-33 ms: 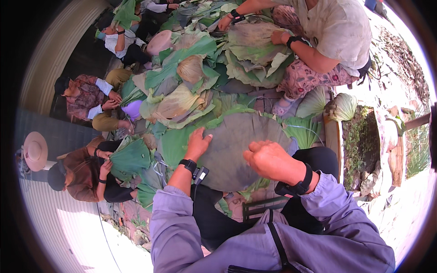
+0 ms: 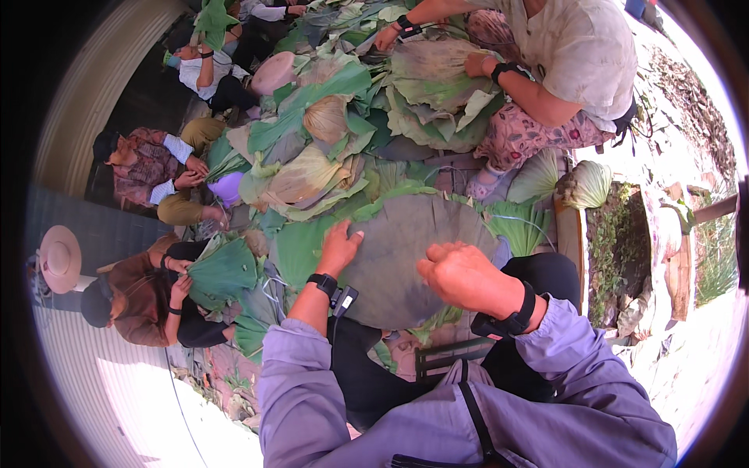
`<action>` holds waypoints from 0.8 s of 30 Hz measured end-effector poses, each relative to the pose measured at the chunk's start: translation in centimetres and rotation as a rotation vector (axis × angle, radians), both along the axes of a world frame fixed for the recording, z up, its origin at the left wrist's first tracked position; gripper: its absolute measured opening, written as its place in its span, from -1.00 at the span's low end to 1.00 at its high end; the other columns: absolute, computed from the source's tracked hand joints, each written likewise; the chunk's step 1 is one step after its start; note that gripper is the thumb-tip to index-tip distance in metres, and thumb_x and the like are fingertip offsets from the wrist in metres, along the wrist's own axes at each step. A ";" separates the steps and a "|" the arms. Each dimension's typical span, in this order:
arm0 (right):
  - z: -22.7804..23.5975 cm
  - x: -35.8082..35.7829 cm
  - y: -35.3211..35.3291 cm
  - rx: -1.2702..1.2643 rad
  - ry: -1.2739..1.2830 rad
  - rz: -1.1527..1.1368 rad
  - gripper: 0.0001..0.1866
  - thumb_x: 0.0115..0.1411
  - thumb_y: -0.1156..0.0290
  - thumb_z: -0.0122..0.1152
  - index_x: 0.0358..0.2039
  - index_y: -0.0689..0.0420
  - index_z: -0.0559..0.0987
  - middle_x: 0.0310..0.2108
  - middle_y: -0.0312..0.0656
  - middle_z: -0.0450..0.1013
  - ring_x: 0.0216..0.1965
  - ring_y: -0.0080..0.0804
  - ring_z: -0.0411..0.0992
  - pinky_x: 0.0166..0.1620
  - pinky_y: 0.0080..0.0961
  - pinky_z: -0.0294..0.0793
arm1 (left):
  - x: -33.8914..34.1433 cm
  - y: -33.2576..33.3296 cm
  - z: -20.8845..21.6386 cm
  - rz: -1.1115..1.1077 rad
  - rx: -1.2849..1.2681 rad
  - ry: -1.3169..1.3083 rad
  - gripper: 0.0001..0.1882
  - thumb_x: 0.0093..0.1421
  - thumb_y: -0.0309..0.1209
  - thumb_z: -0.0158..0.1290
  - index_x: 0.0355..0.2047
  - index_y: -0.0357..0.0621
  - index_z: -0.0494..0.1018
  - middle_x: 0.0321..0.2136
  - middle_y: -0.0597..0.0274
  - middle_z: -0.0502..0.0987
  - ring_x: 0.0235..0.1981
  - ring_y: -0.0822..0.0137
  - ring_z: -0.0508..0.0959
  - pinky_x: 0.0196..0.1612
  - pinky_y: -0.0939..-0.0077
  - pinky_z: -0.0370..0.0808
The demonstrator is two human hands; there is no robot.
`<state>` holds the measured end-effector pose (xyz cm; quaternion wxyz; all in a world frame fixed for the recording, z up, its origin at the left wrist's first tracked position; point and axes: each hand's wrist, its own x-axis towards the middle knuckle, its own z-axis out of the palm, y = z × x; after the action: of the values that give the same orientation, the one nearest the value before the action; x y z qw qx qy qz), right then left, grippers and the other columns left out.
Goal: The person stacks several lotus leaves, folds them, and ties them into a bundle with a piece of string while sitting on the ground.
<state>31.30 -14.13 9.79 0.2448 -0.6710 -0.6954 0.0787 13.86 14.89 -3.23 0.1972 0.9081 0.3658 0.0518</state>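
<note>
Spread before me over my lap lies a large, round, grey-brown lotus leaf (image 2: 406, 249). My left hand (image 2: 338, 248) is at its left edge, the thumb on top and the fingers closed about the rim. Above the leaf's right part, my right hand (image 2: 462, 273) is closed with bent fingers; whatever it may hold is hidden. A green lotus leaf (image 2: 298, 251) shows beneath, left of my left hand. Beyond it rests a heap of dried and green leaves (image 2: 308, 183).
A person in a pale shirt (image 2: 589, 66) handles stacked leaves (image 2: 441, 86) at the far right. Several people sit along the left, one holding a green leaf (image 2: 225, 273). A planter bed (image 2: 612, 249) stands on the right; a pink hat (image 2: 60, 259) hangs at left.
</note>
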 end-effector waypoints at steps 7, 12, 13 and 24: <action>0.0 0.1 -0.1 -0.036 0.028 0.015 -0.84 -0.05 0.47 0.19 -0.39 0.18 0.54 -0.39 -0.04 0.46 -0.34 -0.04 0.52 -0.28 -0.17 0.49 | -0.3 0.0 0.3 0.131 -0.299 -0.002 -0.60 -0.02 -0.37 0.32 -0.19 -0.29 0.50 -0.23 -0.05 0.59 -0.23 0.06 0.59 -0.15 0.21 0.49; -0.1 -0.4 0.1 -0.085 0.035 0.020 -0.82 -0.05 0.47 0.20 -0.36 0.18 0.56 -0.37 -0.03 0.47 -0.30 -0.03 0.53 -0.24 -0.14 0.50 | -1.0 -1.0 1.5 0.112 -0.327 -0.019 -0.72 -0.07 -0.48 0.32 -0.46 -0.27 0.41 -0.37 0.07 0.55 -0.31 0.11 0.54 -0.24 0.21 0.45; -0.2 -0.3 0.0 -0.100 0.026 0.014 -0.81 -0.05 0.47 0.21 -0.36 0.18 0.56 -0.36 -0.03 0.48 -0.30 -0.04 0.53 -0.23 -0.14 0.50 | -0.5 -1.8 2.3 0.025 -0.189 -0.028 -0.73 -0.09 -0.49 0.31 -0.47 -0.24 0.41 -0.38 0.08 0.52 -0.28 0.08 0.53 -0.22 0.22 0.44; -1.0 -1.4 0.3 -0.134 -0.021 0.036 -0.77 -0.09 0.46 0.26 -0.34 0.15 0.58 -0.33 -0.08 0.50 -0.28 -0.10 0.55 -0.21 -0.21 0.50 | -1.0 -6.0 5.1 -0.565 -0.165 0.146 -0.76 -0.06 -0.53 0.24 -0.38 -0.20 0.41 -0.13 0.09 0.49 -0.05 -0.01 0.49 -0.01 0.24 0.44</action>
<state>29.92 -13.81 8.77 0.1903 -0.6740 -0.7032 0.1224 12.83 8.93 1.88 0.2503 0.9561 0.1150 -0.1004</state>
